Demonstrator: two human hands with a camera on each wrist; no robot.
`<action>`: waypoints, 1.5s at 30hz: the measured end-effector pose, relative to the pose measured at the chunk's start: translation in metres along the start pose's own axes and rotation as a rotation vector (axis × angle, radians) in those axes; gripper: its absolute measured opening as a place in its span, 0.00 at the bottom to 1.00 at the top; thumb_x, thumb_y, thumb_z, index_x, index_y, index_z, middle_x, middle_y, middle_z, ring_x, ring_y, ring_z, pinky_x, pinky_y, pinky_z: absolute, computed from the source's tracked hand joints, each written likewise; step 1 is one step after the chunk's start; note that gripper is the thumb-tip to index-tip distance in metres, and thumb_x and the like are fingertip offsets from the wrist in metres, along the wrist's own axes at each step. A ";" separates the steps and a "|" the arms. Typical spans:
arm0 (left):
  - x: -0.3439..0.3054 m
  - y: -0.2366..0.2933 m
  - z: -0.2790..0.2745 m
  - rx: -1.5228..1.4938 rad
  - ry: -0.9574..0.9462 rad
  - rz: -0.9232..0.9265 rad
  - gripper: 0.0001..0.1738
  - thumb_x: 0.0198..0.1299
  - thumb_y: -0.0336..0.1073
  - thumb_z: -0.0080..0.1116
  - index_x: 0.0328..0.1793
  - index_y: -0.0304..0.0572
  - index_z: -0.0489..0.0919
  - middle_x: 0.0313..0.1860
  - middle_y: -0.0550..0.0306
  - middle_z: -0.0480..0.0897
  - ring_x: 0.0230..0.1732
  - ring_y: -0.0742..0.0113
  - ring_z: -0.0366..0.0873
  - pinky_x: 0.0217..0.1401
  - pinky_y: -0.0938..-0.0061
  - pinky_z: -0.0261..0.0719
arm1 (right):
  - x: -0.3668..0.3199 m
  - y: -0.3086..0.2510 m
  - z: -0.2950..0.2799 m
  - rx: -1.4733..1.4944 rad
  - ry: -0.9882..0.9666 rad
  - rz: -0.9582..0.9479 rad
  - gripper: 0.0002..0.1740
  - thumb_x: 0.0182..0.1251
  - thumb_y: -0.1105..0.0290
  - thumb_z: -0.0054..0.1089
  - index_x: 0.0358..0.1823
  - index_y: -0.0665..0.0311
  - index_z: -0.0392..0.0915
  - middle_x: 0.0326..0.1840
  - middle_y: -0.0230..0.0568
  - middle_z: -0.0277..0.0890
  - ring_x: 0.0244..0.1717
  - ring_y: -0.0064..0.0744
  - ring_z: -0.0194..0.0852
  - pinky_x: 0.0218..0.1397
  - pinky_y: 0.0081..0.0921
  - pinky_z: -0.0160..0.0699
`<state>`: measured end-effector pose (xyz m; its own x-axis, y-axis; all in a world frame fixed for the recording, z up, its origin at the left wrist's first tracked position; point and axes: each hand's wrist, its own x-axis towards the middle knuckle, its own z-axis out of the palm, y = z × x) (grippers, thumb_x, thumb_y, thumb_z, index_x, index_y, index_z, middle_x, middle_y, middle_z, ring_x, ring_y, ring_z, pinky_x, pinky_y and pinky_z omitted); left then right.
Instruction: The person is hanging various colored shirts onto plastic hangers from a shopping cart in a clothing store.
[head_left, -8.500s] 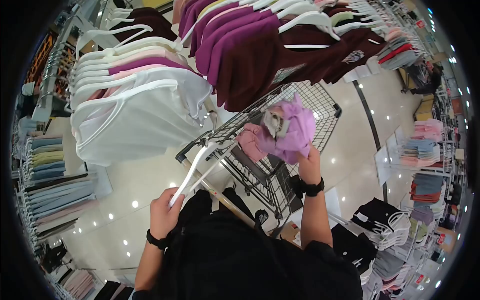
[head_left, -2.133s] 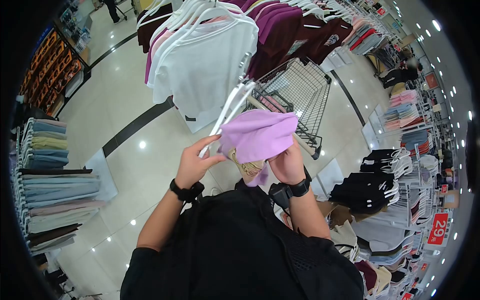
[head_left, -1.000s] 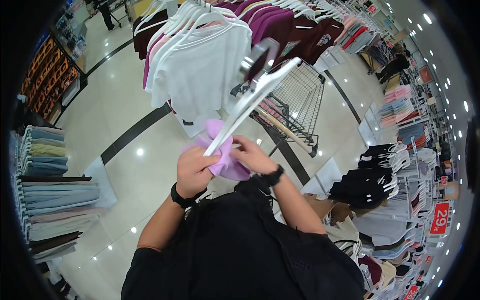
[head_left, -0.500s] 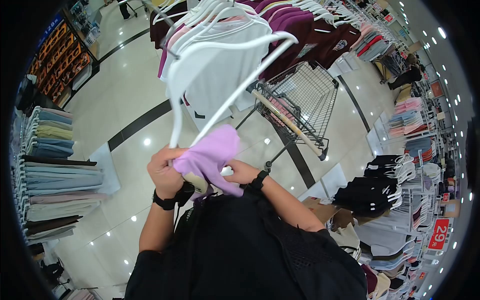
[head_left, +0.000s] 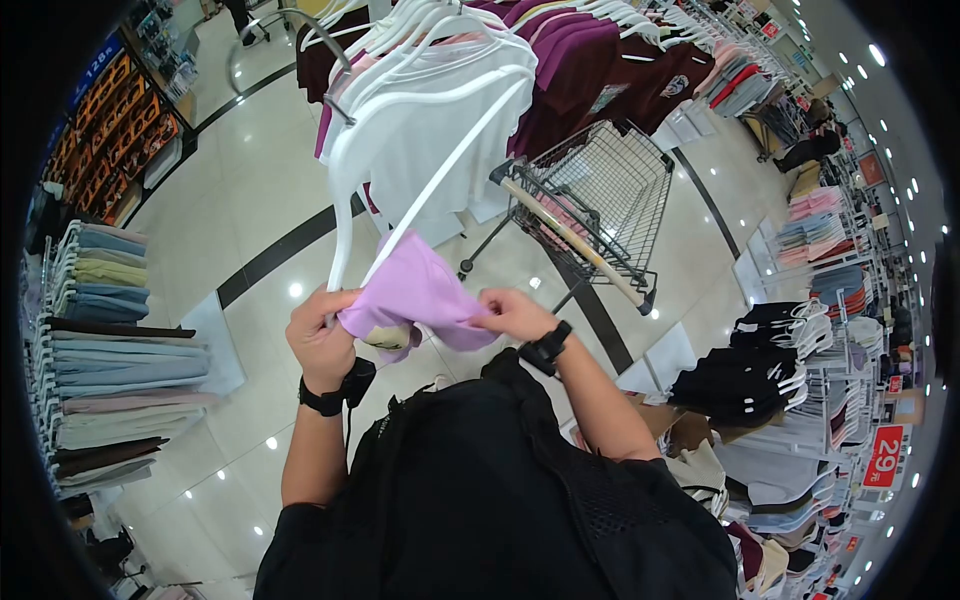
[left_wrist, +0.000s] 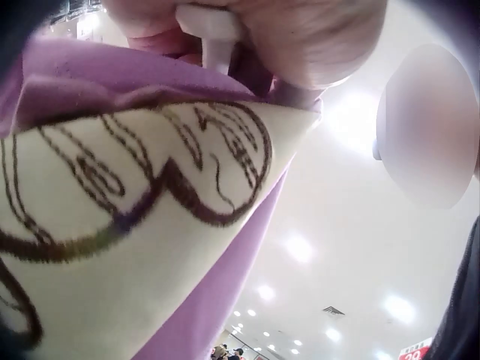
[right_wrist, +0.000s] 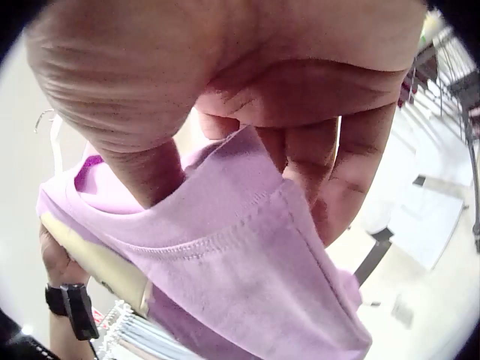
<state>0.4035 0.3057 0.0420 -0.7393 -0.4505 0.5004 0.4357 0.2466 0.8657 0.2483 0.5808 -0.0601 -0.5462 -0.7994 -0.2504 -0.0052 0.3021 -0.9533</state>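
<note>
My left hand (head_left: 323,338) grips one end of a white hanger (head_left: 343,190) together with a bunched lilac garment (head_left: 415,285); the hanger's metal hook points up and away. In the left wrist view the garment shows a cream panel (left_wrist: 172,277) with brown stitched outlines, below the fingers and a white hanger tip. My right hand (head_left: 520,318) pinches the garment's right edge. The right wrist view has the thumb over a seamed band of lilac cloth (right_wrist: 232,277), the fingers behind it, and a neckline-like opening at the left.
A wire shopping cart (head_left: 600,215) with pink cloth in it stands ahead on the right. Beyond hangs a rack of white, purple and maroon tops (head_left: 430,140). Folded trousers (head_left: 130,375) hang at left, black garments (head_left: 730,380) at right. A person (head_left: 808,150) is far off at right.
Earlier the right hand held the bundled garment over the cart; now both hands hold it nearer the body. Since the last frame the right hand has moved up and right, stretching the cloth sideways.
</note>
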 end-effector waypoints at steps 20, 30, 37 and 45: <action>-0.009 0.032 0.010 0.114 -0.656 0.211 0.13 0.50 0.23 0.73 0.41 0.47 0.88 0.23 0.60 0.78 0.23 0.60 0.72 0.25 0.67 0.67 | -0.055 0.038 -0.145 1.024 0.475 0.208 0.19 0.81 0.64 0.48 0.62 0.68 0.77 0.56 0.45 0.85 0.52 0.37 0.87 0.60 0.31 0.87; -0.014 0.017 0.034 0.195 -0.746 0.100 0.10 0.50 0.26 0.74 0.38 0.45 0.86 0.24 0.59 0.79 0.25 0.60 0.74 0.27 0.67 0.69 | -0.066 -0.042 -0.093 -0.331 0.761 0.310 0.09 0.62 0.70 0.61 0.34 0.69 0.87 0.35 0.51 0.84 0.34 0.36 0.83 0.39 0.32 0.77; 0.001 0.004 0.039 0.411 -0.642 0.129 0.07 0.49 0.29 0.75 0.34 0.42 0.87 0.38 0.56 0.85 0.43 0.56 0.81 0.44 0.65 0.78 | -0.084 -0.063 -0.077 -0.028 0.503 0.136 0.18 0.77 0.63 0.51 0.37 0.73 0.80 0.32 0.30 0.73 0.35 0.18 0.68 0.37 0.24 0.68; -0.009 -0.067 0.013 0.508 -0.390 -0.285 0.05 0.61 0.31 0.70 0.42 0.40 0.87 0.43 0.50 0.87 0.45 0.53 0.84 0.53 0.64 0.79 | -0.109 -0.105 -0.077 0.386 0.616 -0.293 0.23 0.82 0.61 0.45 0.56 0.75 0.81 0.54 0.44 0.84 0.56 0.29 0.80 0.62 0.26 0.74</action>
<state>0.3741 0.3038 -0.0204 -0.9607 -0.2400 0.1396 -0.0258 0.5777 0.8159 0.2442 0.6766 0.0801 -0.9345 -0.3520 0.0524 0.0083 -0.1688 -0.9856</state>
